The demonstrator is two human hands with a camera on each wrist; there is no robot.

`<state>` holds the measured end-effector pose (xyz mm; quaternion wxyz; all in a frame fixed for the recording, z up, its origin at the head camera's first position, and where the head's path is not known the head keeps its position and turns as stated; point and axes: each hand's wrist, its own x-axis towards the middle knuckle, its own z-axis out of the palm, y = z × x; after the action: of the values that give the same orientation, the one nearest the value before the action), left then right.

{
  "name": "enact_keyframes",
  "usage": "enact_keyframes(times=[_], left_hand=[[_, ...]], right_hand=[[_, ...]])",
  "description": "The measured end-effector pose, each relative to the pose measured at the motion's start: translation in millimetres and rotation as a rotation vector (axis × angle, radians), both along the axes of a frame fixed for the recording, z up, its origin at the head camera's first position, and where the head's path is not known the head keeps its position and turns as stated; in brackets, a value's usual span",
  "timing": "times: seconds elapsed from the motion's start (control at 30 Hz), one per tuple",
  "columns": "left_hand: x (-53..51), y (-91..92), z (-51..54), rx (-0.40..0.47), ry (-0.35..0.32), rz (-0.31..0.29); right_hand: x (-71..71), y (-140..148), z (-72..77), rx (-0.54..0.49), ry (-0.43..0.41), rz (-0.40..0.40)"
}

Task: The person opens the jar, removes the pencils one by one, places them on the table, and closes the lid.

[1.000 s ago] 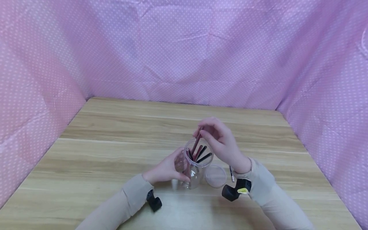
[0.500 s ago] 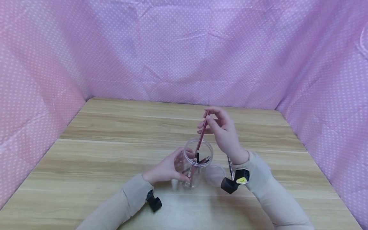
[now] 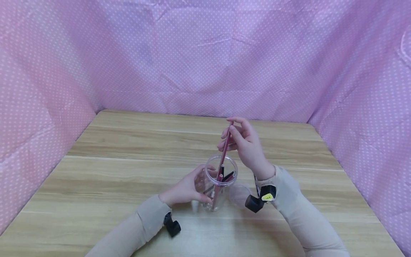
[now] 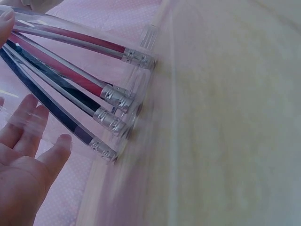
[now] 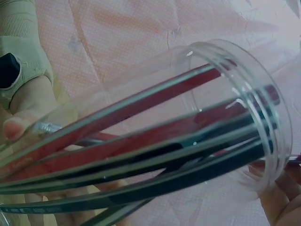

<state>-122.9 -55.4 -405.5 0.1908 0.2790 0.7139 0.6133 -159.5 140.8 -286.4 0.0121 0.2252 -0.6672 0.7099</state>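
Observation:
A clear plastic jar (image 3: pixel 221 202) stands upright on the table in the head view, several red and black pencils inside it. My left hand (image 3: pixel 184 190) wraps round its left side. Above the mouth, my right hand (image 3: pixel 252 151) pinches the top of a red pencil (image 3: pixel 226 144), whose lower part is inside the jar. In the left wrist view, silver ferrules (image 4: pixel 110 121) show at the pencils' bottom ends. The right wrist view shows the jar's ridged rim (image 5: pixel 277 117) close up, with part of my right hand (image 5: pixel 282 200) beyond it.
A round clear lid (image 3: pixel 239 194) lies on the wooden table (image 3: pixel 144 150) just right of the jar. Another dark pencil (image 3: pixel 256 182) lies partly hidden by my right wrist. Pink dotted cloth (image 3: pixel 205 64) surrounds the table's back and sides.
My right hand has risen from the jar's mouth, drawing the red pencil up, then nearly stopped. The other pencils have shifted inside. My left hand stays on the jar.

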Motion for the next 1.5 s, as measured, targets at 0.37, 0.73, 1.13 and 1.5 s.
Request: enact_keyframes(times=[0.37,0.73,1.13,1.5], left_hand=[[-0.8,-1.3,2.1,-0.024,-0.011,0.013],[-2.0,-2.9,0.9,-0.001,-0.006,-0.01],[-2.3,-4.9,2.1,0.0,-0.029,-0.01],[-0.2,-3.0,3.0,-0.011,-0.003,-0.003]], right_hand=[[-4.9,-5.7,2.8,0.019,-0.039,-0.006],[-20.7,-13.9,13.5,0.015,-0.115,-0.037],[-37.3,-15.7,21.2,-0.147,-0.283,-0.063],[-54.2,1.9,5.3,-0.308,-0.531,-0.019]])
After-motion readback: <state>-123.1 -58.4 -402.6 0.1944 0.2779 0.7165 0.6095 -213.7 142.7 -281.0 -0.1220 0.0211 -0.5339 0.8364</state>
